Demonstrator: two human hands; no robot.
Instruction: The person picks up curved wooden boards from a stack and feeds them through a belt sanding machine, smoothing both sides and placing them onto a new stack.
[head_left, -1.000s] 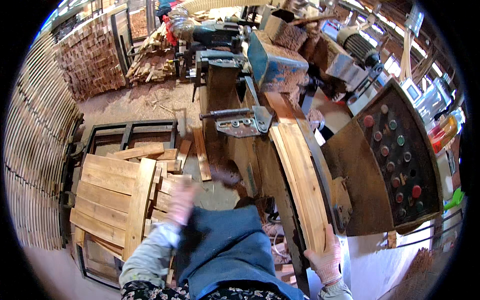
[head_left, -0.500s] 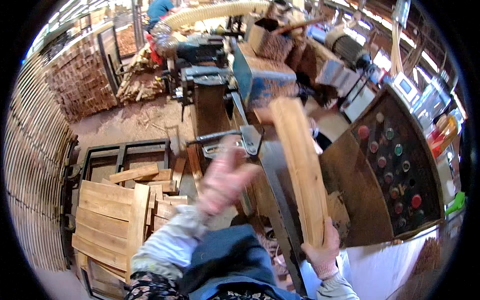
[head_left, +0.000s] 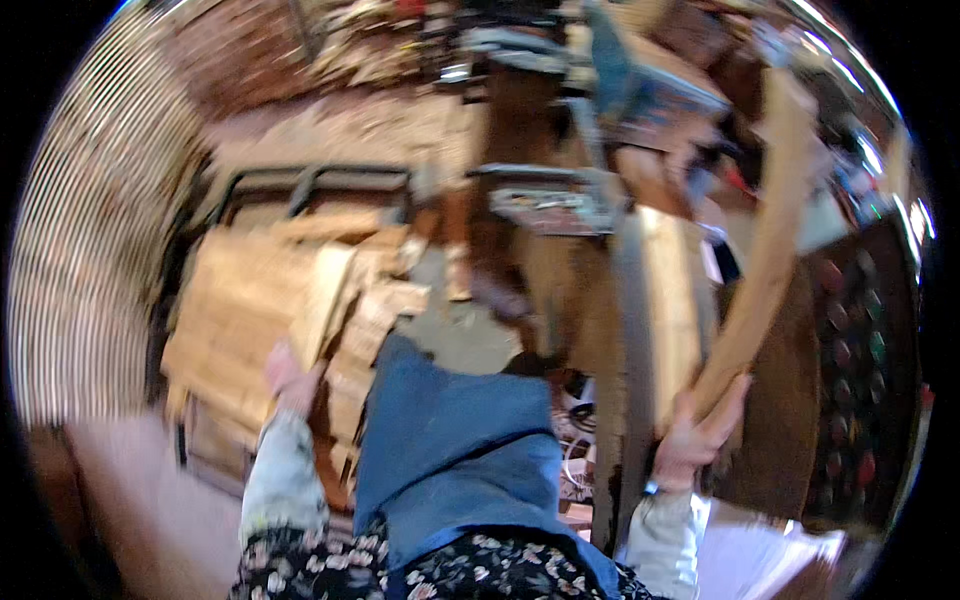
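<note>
My right hand (head_left: 692, 440) is closed around the near end of a long wooden board (head_left: 768, 225), which slants up and away to the right. A second pale board (head_left: 672, 310) lies lengthwise along the machine bed, left of the held one. My left hand (head_left: 292, 380) is at the near edge of a stack of wooden boards (head_left: 235, 310), by the end of a narrow board (head_left: 328, 290) lying on top. Motion smears its fingers, so whether they grip that board is unclear.
A dark control panel (head_left: 850, 370) with coloured buttons stands at the right. The machine's metal clamp-like fitting (head_left: 550, 205) is ahead. A black metal frame (head_left: 310, 185) surrounds the stack, with slatted wood (head_left: 95, 240) far left. Shavings (head_left: 360, 125) cover the floor beyond.
My left hand has moved from the machine down to the board stack. The held board has tilted rightward, and a board now shows on the machine bed. The whole view has shifted and blurred.
</note>
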